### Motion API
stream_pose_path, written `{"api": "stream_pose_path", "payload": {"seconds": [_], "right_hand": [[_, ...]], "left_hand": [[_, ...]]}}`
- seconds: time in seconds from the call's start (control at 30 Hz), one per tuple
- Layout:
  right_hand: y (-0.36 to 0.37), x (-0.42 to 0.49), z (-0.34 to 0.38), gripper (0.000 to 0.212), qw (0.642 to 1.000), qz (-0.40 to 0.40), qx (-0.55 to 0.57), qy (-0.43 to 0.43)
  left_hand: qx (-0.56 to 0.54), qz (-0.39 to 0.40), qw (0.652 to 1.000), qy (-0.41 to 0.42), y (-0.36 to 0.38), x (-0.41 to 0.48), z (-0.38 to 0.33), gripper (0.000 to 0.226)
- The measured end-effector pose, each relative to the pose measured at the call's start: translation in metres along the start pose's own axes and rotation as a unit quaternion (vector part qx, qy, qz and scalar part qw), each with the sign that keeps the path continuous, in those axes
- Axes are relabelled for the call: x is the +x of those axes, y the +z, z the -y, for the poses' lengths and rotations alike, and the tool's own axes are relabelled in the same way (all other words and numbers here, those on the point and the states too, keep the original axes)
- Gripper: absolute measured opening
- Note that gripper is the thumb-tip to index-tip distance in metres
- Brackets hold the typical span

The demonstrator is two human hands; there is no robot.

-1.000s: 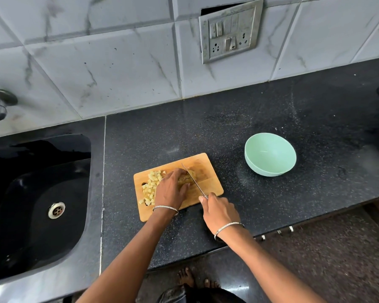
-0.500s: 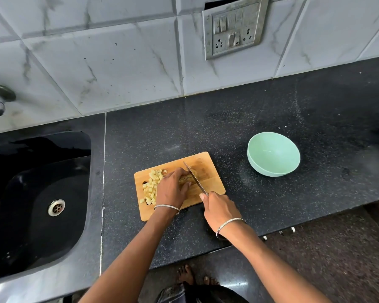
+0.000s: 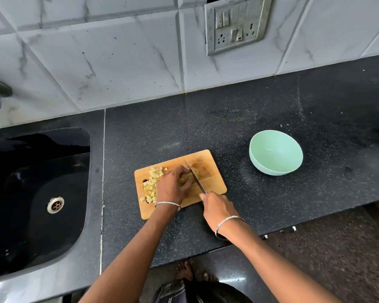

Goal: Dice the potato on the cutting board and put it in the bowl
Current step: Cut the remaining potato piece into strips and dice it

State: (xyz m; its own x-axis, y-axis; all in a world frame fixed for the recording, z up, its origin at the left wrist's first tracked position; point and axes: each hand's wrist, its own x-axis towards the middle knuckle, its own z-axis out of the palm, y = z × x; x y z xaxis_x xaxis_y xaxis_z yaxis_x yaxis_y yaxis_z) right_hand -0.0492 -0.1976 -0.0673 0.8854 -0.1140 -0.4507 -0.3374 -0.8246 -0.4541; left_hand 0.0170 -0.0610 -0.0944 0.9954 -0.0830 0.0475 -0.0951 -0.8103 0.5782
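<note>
Wooden cutting board lies near the front edge of the black speckled counter, just to the right of the seam beside the sink. On the board's left half sits a loose heap of pale diced potato, and toward the middle lies the uncut potato chunk. The left hand comes down on that chunk, its fingers curled over the top and its thumb against the near side, so that they hold it to the board. The right hand is at the board's front right corner with its fingers wrapped round the handle of the knife; the blade runs slantwise across the board and lies against the right side of the chunk, just beside the left fingertips. The mint-green bowl stands upright on the counter to the right of the board, apart from it and somewhat nearer the back edge.
</note>
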Motion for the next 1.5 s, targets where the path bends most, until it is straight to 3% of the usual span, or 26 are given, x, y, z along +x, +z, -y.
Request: {"api": "stream_pose_path", "payload": {"seconds": [0.7,1.5], "right_hand": [[0.023,0.004,0.001,0.039,0.999,-0.024,-0.028,0.038],[0.022,-0.012,-0.011,0.041,0.998,-0.021,-0.052,0.014]], "left_hand": [[-0.002,0.006,1.000,-0.009,-0.001,0.001,0.004,0.024],[0.021,0.011,1.000,-0.014,0.000,-0.002,0.000,0.031]]}}
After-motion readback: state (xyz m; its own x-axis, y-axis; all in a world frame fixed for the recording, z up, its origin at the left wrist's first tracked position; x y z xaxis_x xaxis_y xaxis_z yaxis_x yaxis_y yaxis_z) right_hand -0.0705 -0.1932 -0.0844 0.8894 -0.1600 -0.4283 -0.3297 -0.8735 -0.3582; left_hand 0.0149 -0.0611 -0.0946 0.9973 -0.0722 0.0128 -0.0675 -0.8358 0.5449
